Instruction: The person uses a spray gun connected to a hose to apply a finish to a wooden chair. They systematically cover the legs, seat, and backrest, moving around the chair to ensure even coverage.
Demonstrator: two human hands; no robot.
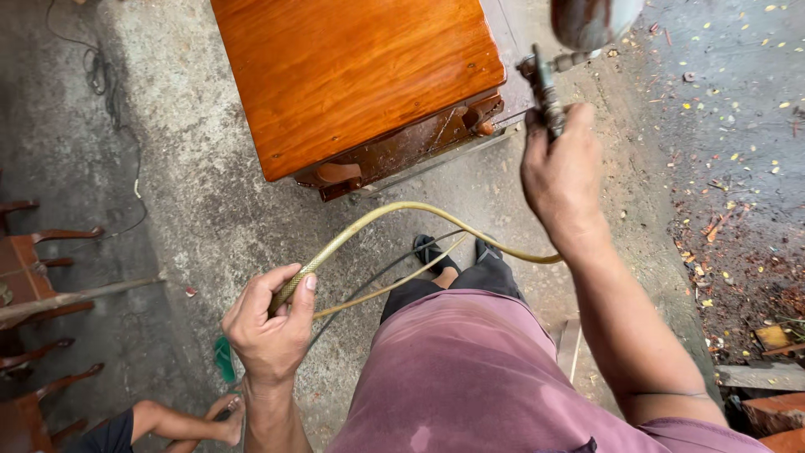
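The metal spray gun (547,88) with its rusty round cup is clenched in the right hand (560,172), raised beside the glossy orange-brown varnished wooden table top (356,75) so its nozzle faces that piece. The left hand (270,323) has its fingers wrapped around the yellowish braided air hose (394,214), apparently holding the loop off the wet finish and the person's feet. Around them lie rough grey concrete floor (210,193), dark carved wooden chair parts (38,277) at left, leaf-strewn dark ground (738,126) at right, and another person's bare legs (180,424) below.
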